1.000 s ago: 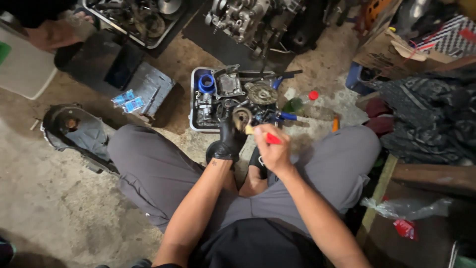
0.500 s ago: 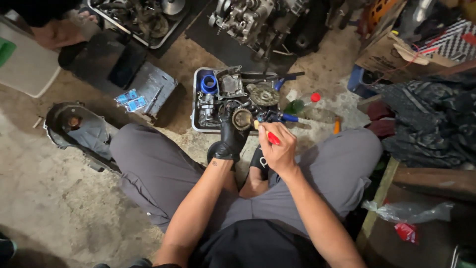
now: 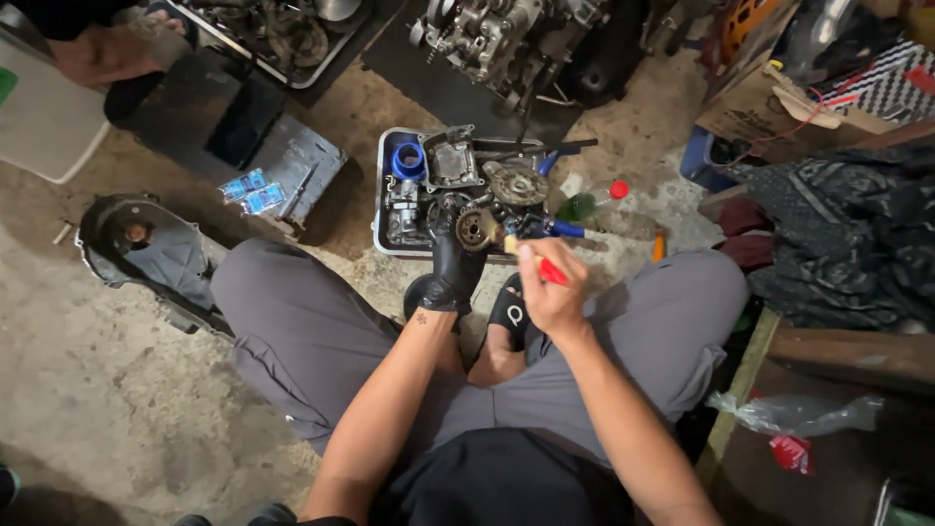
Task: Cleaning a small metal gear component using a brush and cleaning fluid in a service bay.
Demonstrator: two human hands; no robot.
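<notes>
Dim warm light, dark corners, slight wide-angle edge distortion.

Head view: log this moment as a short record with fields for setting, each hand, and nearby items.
setting: person seated on a dirt floor, knees apart
left hand: black glove, holds a small round metal part
right hand: bare, grips a red-handled brush at the part
tray: white, holds engine pieces and a blue ring
nearby: engine cover, green bottle
</notes>
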